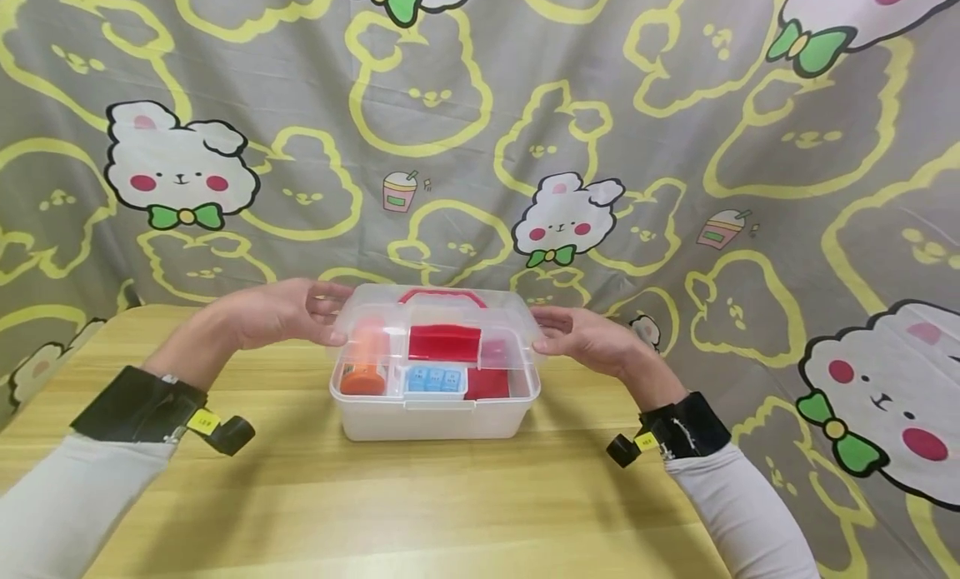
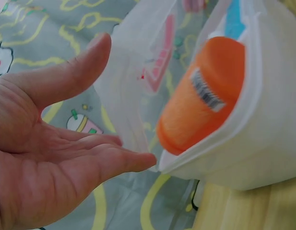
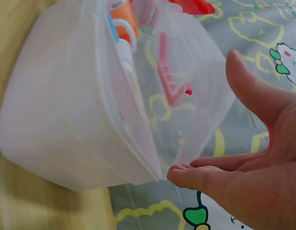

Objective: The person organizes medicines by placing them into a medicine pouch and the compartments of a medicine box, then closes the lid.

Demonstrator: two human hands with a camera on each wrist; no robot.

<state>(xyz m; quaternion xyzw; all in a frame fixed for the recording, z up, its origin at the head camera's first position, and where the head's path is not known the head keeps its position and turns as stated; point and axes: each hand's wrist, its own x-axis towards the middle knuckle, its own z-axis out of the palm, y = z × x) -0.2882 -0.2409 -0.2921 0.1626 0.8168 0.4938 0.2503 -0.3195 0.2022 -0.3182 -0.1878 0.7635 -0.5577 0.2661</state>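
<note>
A clear plastic storage box (image 1: 435, 416) stands on the yellow wooden surface (image 1: 375, 512), its translucent lid (image 1: 438, 325) half raised between the two hands. The left hand (image 1: 281, 312) sits at the lid's left end with a wide grip: fingers straight and relaxed, fingertips (image 2: 138, 160) touching the lid's corner, thumb spread above and apart from it. The right hand (image 1: 588, 339) mirrors it at the lid's right end, also with a wide grip, fingertips (image 3: 183, 173) against the lid's lower corner and thumb lifted clear. Just inside the left grip, an orange cylinder (image 2: 203, 103) with a barcode label lies in the box's left compartment. Between the grips, a red handle (image 1: 442, 296) arches over the lid, and blue blocks (image 1: 433, 380) and a red item (image 1: 487, 384) lie inside the box. Beyond both grips hangs a grey bunny-print cloth (image 1: 480, 129).
</note>
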